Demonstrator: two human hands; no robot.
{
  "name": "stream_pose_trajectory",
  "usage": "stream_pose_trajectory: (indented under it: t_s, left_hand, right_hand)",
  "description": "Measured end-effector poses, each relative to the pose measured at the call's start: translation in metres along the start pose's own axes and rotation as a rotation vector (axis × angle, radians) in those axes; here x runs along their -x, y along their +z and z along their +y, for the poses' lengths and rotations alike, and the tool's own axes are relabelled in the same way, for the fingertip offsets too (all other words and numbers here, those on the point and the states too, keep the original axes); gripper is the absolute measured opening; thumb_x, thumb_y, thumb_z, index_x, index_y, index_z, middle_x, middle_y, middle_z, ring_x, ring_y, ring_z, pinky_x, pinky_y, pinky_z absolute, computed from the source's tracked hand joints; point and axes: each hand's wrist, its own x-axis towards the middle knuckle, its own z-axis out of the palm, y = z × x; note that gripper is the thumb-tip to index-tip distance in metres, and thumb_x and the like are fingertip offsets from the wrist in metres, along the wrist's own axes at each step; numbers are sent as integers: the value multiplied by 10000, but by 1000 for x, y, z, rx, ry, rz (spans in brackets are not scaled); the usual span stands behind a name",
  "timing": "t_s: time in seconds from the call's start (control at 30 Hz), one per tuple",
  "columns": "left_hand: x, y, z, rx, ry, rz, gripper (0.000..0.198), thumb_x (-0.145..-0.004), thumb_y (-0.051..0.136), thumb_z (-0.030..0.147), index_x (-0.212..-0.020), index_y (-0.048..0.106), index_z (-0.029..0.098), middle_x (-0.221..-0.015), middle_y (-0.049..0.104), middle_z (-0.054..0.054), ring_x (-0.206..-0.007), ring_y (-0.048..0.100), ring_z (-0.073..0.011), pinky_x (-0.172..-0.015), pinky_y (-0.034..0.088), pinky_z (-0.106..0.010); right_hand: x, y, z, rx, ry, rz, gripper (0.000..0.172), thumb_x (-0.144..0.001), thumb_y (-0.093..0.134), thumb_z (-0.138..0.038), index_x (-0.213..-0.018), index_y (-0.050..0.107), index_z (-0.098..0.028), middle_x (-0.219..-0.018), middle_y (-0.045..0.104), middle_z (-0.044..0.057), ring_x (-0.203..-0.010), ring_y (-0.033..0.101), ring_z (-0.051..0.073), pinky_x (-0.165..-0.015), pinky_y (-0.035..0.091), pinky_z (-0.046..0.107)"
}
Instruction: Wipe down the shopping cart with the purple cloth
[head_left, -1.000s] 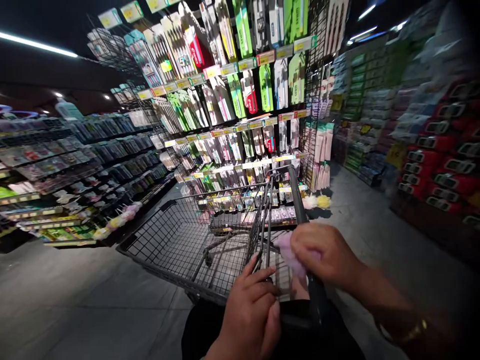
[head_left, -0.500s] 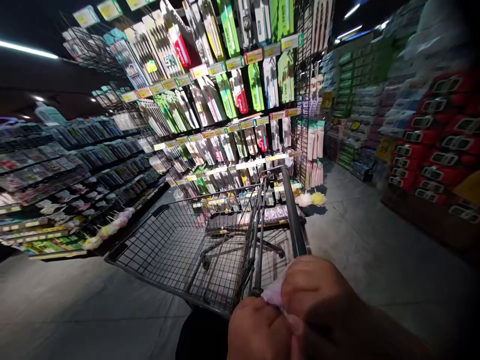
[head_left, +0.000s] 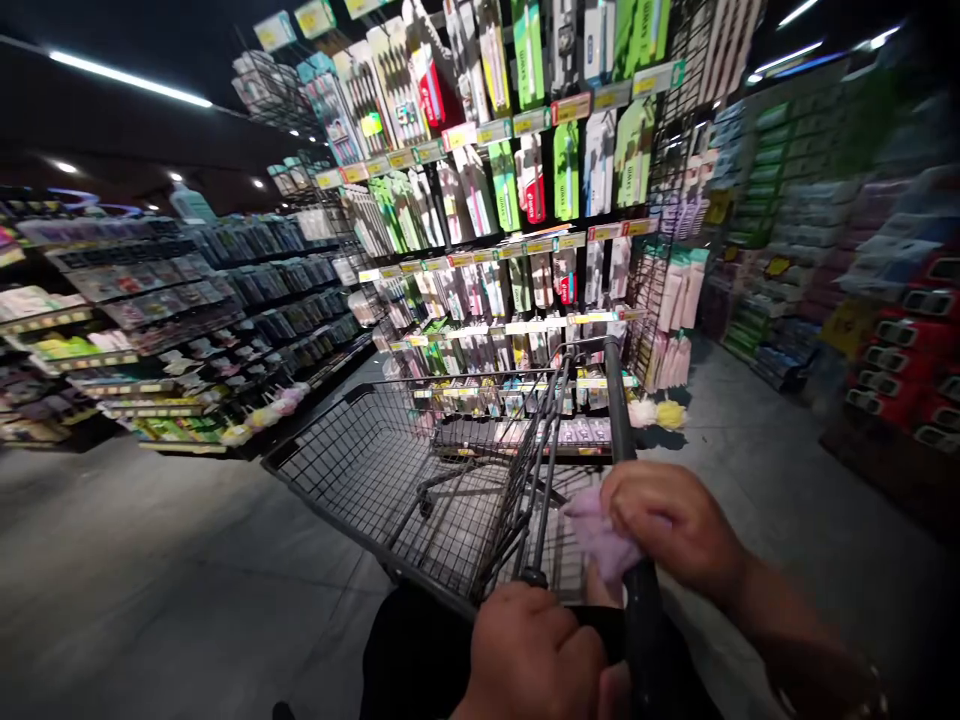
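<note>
A dark wire shopping cart (head_left: 360, 510) stands in front of me, its black handle bar (head_left: 621, 400) running toward me on the right. My right hand (head_left: 679, 520) is closed around a lilac cloth (head_left: 604, 540), which it presses over the handle so that part of the cloth hangs on the left side. Just left of the handle's near part, my left hand (head_left: 532, 655) makes a closed fist by the cart's rear frame. What that fist holds, if anything, is hidden. The visible part of the cart basket is bare wire.
A tall rack of packaged toothbrushes (head_left: 566, 170) faces me beyond the cart. More stocked shelves (head_left: 247, 290) stand at the left, and red packs (head_left: 892, 355) are stacked at the right. Grey floor (head_left: 757, 500) runs along both sides.
My right hand has separated from my left and moved up onto the handle with the cloth, which now shows more. The view has turned left, so rack and cart sit further right.
</note>
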Motion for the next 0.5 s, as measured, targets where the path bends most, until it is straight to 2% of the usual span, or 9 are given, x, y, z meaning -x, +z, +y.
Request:
stream_pose_trajectory:
  t_s: [0.07, 0.13, 0.2, 0.27, 0.33, 0.4, 0.5]
  left_hand:
    - [1, 0, 2, 14, -32, -11, 495, -986, 265, 252, -522, 431, 202, -452, 410, 4, -434, 350, -132, -508, 159, -351]
    - [2, 3, 4, 21, -51, -21, 468, -977, 279, 253, -540, 436, 203, -468, 429, 1, -448, 367, -131, -519, 166, -349]
    - [5, 8, 5, 13, -48, 22, 454, -972, 296, 267, -541, 423, 200, -463, 427, 5, -441, 370, -122, -518, 145, -348]
    - [9, 13, 3, -2, -36, 85, 436, -956, 341, 287, -535, 405, 196, -449, 420, 14, -420, 358, -108, -513, 109, -353]
    - [13, 14, 1, -5, -24, 121, 396, -914, 422, 309, -535, 401, 196, -432, 409, 26, -404, 349, -99, -505, 95, -352]
    - [15, 12, -1, -17, -8, 124, 355, -857, 493, 333, -539, 403, 203, -419, 388, 36, -399, 344, -98, -495, 106, -347]
    - [10, 8, -1, -46, 8, 73, 308, -791, 556, 356, -556, 416, 214, -429, 380, 45, -407, 342, -100, -485, 131, -340]
  right_hand:
    - [-10, -4, 17, 51, 72, 40, 359, -963, 449, -242, -628, 563, -189, -687, 605, 33, -657, 573, 145, -614, 414, 273]
    - [-18, -3, 19, 156, 136, 51, 379, -963, 465, -253, -599, 555, -191, -661, 586, 24, -634, 557, 140, -603, 400, 272]
    - [-18, 2, 3, 216, 122, -36, 379, -952, 486, -245, -581, 544, -195, -630, 565, 11, -611, 540, 134, -595, 386, 272]
    - [-9, 7, -21, 188, 9, -198, 340, -933, 506, -227, -597, 550, -200, -607, 556, 4, -593, 536, 134, -586, 382, 274]
    - [2, 9, -35, 104, -97, -255, 272, -923, 498, -207, -666, 584, -204, -642, 590, 8, -605, 559, 136, -590, 403, 272]
    - [6, 7, -31, 37, -91, -224, 274, -935, 472, -195, -682, 577, -204, -693, 622, 20, -636, 588, 140, -597, 427, 266]
    - [-1, 3, -4, 54, 65, -42, 321, -964, 456, -221, -657, 551, -205, -733, 634, 39, -687, 610, 160, -621, 454, 275]
